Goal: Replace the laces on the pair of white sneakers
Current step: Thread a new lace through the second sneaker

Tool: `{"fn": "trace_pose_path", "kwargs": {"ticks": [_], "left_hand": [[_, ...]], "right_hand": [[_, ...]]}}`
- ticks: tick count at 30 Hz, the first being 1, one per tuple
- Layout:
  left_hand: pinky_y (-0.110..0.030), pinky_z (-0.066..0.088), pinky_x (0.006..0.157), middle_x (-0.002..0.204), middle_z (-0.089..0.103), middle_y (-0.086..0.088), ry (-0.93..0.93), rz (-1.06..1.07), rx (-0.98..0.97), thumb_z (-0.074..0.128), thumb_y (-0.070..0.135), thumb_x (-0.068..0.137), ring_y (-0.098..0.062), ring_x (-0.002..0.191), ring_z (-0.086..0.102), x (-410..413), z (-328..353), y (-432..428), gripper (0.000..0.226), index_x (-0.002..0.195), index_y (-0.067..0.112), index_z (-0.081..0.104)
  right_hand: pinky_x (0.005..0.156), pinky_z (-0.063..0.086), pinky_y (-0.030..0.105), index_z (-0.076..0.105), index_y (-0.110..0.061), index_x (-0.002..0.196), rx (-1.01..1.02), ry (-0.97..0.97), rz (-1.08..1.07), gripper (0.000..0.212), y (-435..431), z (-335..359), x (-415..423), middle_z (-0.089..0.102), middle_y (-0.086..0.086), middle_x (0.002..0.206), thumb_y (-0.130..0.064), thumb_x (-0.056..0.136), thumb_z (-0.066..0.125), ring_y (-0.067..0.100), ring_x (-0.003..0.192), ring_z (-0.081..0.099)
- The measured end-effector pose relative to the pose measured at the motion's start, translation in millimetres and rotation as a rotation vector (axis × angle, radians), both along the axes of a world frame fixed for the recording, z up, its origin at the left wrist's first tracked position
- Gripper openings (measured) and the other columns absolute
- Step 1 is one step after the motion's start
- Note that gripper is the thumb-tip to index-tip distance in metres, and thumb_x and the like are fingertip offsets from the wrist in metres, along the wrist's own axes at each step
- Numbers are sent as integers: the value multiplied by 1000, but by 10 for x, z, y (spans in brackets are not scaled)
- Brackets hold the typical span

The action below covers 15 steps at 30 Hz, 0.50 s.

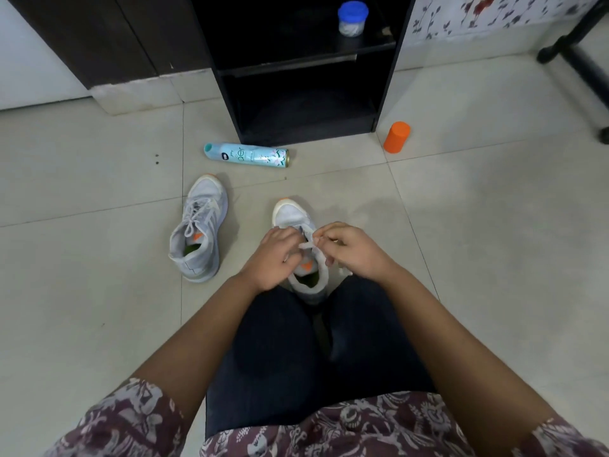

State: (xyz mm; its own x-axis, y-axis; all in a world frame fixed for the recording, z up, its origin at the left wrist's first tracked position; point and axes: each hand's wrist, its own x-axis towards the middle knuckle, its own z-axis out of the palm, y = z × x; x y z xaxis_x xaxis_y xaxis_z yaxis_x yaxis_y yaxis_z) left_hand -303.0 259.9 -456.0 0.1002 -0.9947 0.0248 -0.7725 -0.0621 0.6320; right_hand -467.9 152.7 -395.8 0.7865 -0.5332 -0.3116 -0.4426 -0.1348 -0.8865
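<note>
I sat on the tiled floor with the near sneaker standing between my knees, its orange-tipped toe pointing away from me and its heel close against my dark trousers. My left hand lay over the left side of the shoe's throat, fingers curled down onto the upper; I could not tell whether they pinched the lace or only steadied the shoe. My right hand was on the right side, thumb and forefinger pressed together on the white lace, a short stretch of which ran across the tongue between my two hands. The orange tab inside the collar showed just below my left hand.

The other sneaker stood well to the left, apart from me, toe also pointing away, its laces threaded and lying loose over the tongue.

Farther off, a pale blue spray can lay on its side on the floor just in front of a black open shelf unit. An orange cap stood upright to the right of that unit. On the upper shelf sat a small jar with a blue lid.
</note>
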Motion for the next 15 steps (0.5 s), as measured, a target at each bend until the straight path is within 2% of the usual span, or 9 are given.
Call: {"fn": "trace_pose_path", "kwargs": {"ticks": [3, 4, 5, 7, 8, 9, 11, 13, 15], "left_hand": [[-27, 43, 81, 94, 60, 0, 110, 117, -93, 48, 17, 94, -14, 89, 55, -5, 209, 14, 16, 96, 9, 62], [-24, 43, 80, 95, 61, 2, 103, 135, -112, 50, 17, 94, -11, 90, 56, -8, 259, 29, 16, 97, 10, 64], [-23, 43, 79, 96, 61, 3, 90, 150, -116, 51, 17, 93, -11, 90, 57, -2, 285, 35, 15, 97, 11, 65], [-26, 42, 78, 95, 59, 4, 64, 181, -97, 52, 13, 93, -15, 90, 57, -21, 333, 50, 12, 95, 10, 64], [-27, 41, 78, 95, 57, 2, 67, 204, -74, 51, 10, 93, -18, 90, 57, -40, 371, 58, 11, 93, 10, 61], [-28, 40, 78, 94, 56, -1, 101, 231, -32, 48, 9, 93, -20, 90, 55, -64, 389, 58, 11, 91, 10, 58], [-29, 38, 77, 91, 55, -10, 224, 269, 36, 39, 14, 89, -20, 87, 52, -117, 482, 49, 15, 86, 8, 53], [-28, 36, 73, 84, 53, -15, 348, 290, 37, 37, 10, 90, -18, 79, 47, -168, 612, 52, 16, 80, 6, 49], [-23, 35, 70, 81, 50, -12, 430, 333, 14, 38, 5, 94, -15, 76, 45, -182, 757, 53, 20, 77, 11, 46]], "right_hand": [[55, 45, 22, 69, -2, 86, 177, -49, -69, 24, 27, 81, -34, 64, 15, 80, -16, 97, 52, 11, 63, 66], [54, 45, 22, 70, -5, 82, 208, -78, -85, 25, 44, 107, -33, 64, 23, 82, -14, 96, 52, 17, 67, 68], [54, 45, 22, 69, -15, 68, 224, -109, -110, 33, 57, 131, -19, 65, 29, 89, -12, 96, 51, 23, 70, 68], [53, 46, 21, 61, -24, 50, 215, -146, -159, 47, 98, 179, 3, 65, 32, 94, -9, 94, 53, 31, 74, 66], [52, 46, 21, 63, -22, 52, 200, -157, -178, 44, 121, 212, 20, 66, 30, 89, -9, 93, 54, 32, 73, 65], [52, 46, 22, 66, -13, 60, 185, -149, -188, 34, 137, 226, 36, 66, 28, 85, -9, 92, 56, 31, 72, 64], [51, 44, 22, 65, 0, 70, 155, -145, -193, 23, 138, 265, 72, 67, 30, 88, -9, 89, 58, 25, 66, 62], [49, 44, 22, 62, -6, 63, 148, -164, -218, 25, 112, 310, 98, 67, 30, 89, -9, 88, 59, 19, 58, 61], [50, 43, 24, 58, -8, 62, 173, -213, -245, 29, 88, 414, 109, 65, 21, 77, -12, 91, 60, 13, 50, 58]]}}
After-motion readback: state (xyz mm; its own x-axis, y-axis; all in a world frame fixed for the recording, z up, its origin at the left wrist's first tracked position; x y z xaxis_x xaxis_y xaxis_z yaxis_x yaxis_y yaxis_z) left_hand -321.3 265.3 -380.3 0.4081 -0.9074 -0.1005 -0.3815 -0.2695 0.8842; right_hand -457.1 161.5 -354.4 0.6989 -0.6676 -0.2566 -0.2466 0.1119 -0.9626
